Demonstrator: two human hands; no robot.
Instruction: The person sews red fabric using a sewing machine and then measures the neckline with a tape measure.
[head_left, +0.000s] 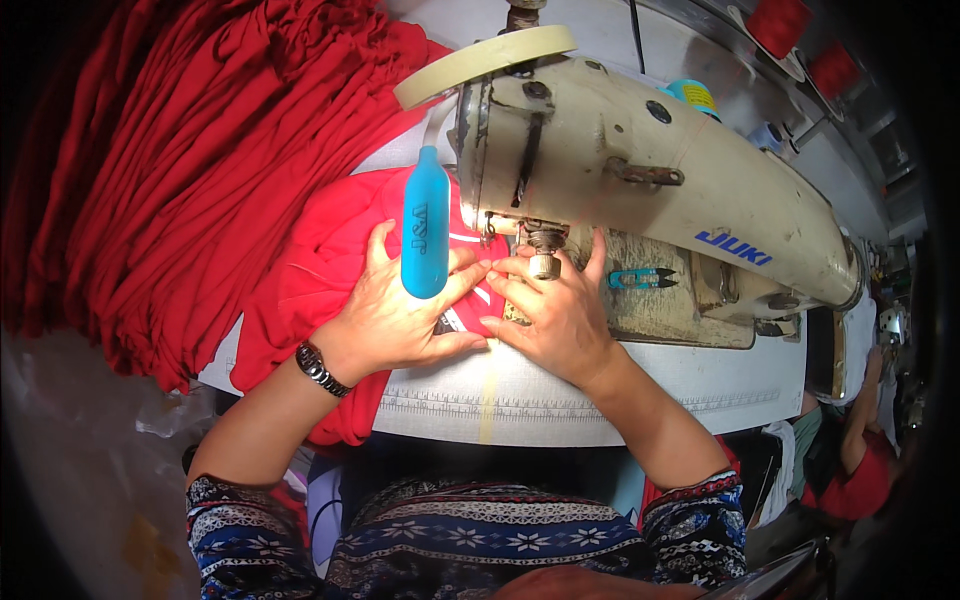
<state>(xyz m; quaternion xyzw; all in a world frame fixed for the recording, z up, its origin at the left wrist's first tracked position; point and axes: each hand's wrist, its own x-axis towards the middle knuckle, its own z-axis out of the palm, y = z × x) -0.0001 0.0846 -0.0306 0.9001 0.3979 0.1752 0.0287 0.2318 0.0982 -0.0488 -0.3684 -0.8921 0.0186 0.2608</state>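
Red fabric point(330, 235) lies on the white table under the head of a cream sewing machine point(640, 150). My left hand point(395, 310) rests flat on it, fingers apart, with a dark watch point(320, 370) on the wrist. Across from it, my right hand point(550, 315) presses the fabric's edge with spread fingers, close to the presser-foot area. The fingertips of both hands nearly meet there. A small black-and-white strip point(450, 320) shows between my left thumb and index finger. The needle is hidden behind the machine head and my fingers.
A big heap of red fabric point(200, 150) fills the left. A blue bottle-shaped piece point(426, 225) hangs before the machine, under a pale tape roll point(490, 62). Teal thread snips point(642, 278) lie on the machine bed. Red thread spools point(778, 25) stand far right; another person point(850, 480) sits beyond.
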